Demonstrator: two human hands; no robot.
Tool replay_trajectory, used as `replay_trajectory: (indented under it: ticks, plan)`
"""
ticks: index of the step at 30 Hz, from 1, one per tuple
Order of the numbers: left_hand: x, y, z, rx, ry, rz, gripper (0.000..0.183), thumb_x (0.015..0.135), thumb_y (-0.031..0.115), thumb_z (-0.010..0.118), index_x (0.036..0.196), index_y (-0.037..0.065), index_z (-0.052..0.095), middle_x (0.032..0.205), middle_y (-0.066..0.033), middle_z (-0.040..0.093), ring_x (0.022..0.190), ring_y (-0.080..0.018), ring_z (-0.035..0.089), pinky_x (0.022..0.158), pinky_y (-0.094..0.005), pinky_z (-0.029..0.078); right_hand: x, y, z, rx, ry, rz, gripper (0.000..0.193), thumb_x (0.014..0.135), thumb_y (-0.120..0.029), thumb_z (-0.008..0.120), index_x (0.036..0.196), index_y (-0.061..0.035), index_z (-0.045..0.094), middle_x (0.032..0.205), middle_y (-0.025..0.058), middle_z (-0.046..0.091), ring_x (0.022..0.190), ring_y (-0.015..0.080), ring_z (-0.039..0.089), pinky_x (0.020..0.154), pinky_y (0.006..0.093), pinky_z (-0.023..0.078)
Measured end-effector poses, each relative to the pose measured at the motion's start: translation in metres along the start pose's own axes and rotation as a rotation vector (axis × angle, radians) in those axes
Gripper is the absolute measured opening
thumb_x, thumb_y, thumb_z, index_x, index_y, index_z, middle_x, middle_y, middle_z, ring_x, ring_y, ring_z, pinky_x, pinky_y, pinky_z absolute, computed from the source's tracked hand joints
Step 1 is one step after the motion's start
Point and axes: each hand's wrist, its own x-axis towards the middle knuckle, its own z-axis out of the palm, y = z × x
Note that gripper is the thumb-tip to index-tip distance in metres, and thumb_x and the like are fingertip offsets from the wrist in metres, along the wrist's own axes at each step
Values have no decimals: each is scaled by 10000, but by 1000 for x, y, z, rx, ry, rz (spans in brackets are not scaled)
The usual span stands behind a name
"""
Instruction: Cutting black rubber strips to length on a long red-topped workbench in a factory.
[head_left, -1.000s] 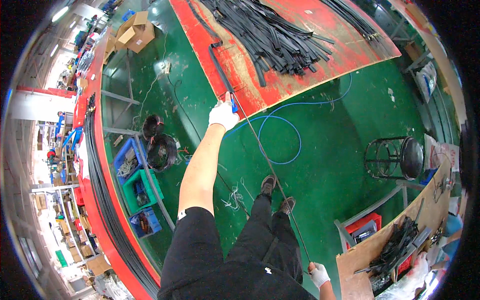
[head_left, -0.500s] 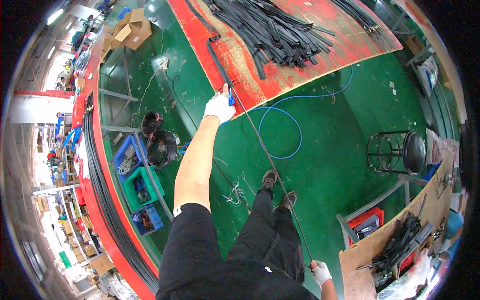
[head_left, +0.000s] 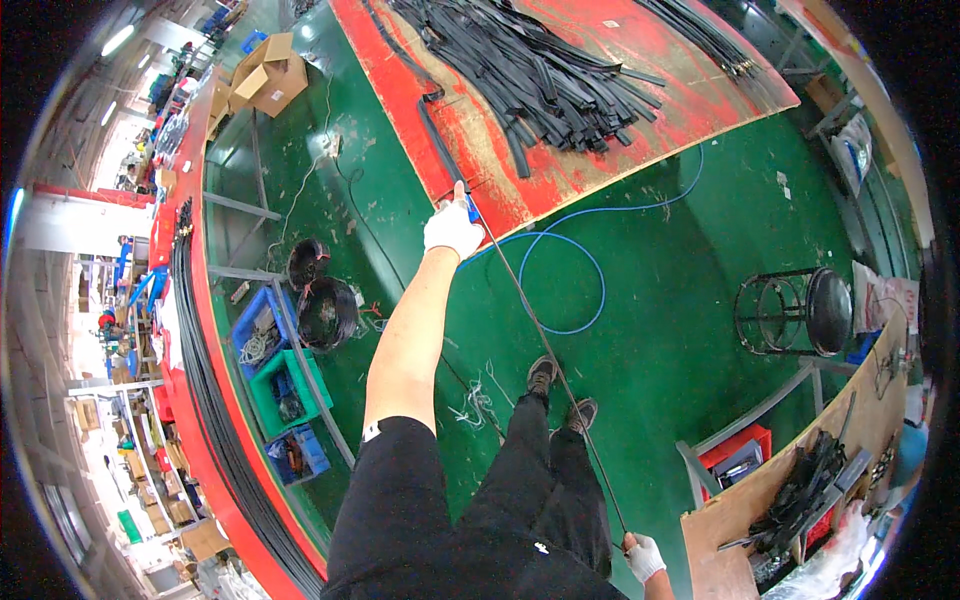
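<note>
My left hand (head_left: 455, 233), in a white glove, is closed at the near corner of the red table, gripping a blue air gun (head_left: 472, 207) that shows only in part. At its fingertips ends a flat black sleeve (head_left: 432, 125) that runs back along the table's left edge. A long thin black cable (head_left: 545, 335) stretches from there down past my legs. Its lower end is in my gloved right hand (head_left: 646, 560), whose fingers are closed around it. How far the cable reaches into the sleeve cannot be made out.
Many flat black sleeves (head_left: 540, 85) lie piled on the red table (head_left: 690, 115). A blue hose (head_left: 603, 285) loops over the green floor. At right stand a round stool (head_left: 828, 310) and a wooden bench (head_left: 715, 555); at left, crates (head_left: 325, 385) and a cable-laden red bench (head_left: 205, 430).
The whole view has shifted slightly. My left hand has come a little nearer to me, with the sleeve's end beside it. My right hand still grips the cable in about the same place.
</note>
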Motion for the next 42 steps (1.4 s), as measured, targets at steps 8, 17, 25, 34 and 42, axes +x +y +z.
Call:
replay_trajectory:
  ticks: [8,17,25,34,42]
  plan:
    - [3,8,2,-32,32,-14,1020,880,309,662,1730,112,132,1483,-261,576,1277,-408,655,1091,-456,532,0,3,1,17,1,14,478,1092,-444,632,894,-13,693,751,5,615,693,123,537,627,314,437]
    - [-7,8,1,24,107,40,929,865,328,693,1687,115,316,1372,-231,633,1174,-391,699,1013,-460,574,-6,16,1,-72,56,-66,441,1088,-388,620,872,-8,680,747,11,618,691,125,532,634,314,438]
    - [-82,45,2,-16,215,124,831,863,269,680,1621,58,412,1160,-210,683,1046,-391,712,932,-479,587,-60,62,5,-38,136,-167,295,1076,-289,614,1114,-27,745,937,74,718,843,194,610,773,384,533]
    - [-121,81,34,23,230,84,759,913,270,635,1617,74,429,1195,-220,700,1088,-385,724,955,-481,586,29,-19,-9,44,3,-163,491,1085,-428,604,868,4,684,769,27,648,712,134,552,652,334,465]
    - [-121,80,50,82,244,16,878,880,294,696,1663,85,355,1334,-223,670,1171,-380,700,995,-466,581,26,131,-43,-38,135,-126,394,1075,-326,592,1321,-43,713,1296,238,728,1151,323,686,1050,400,507]
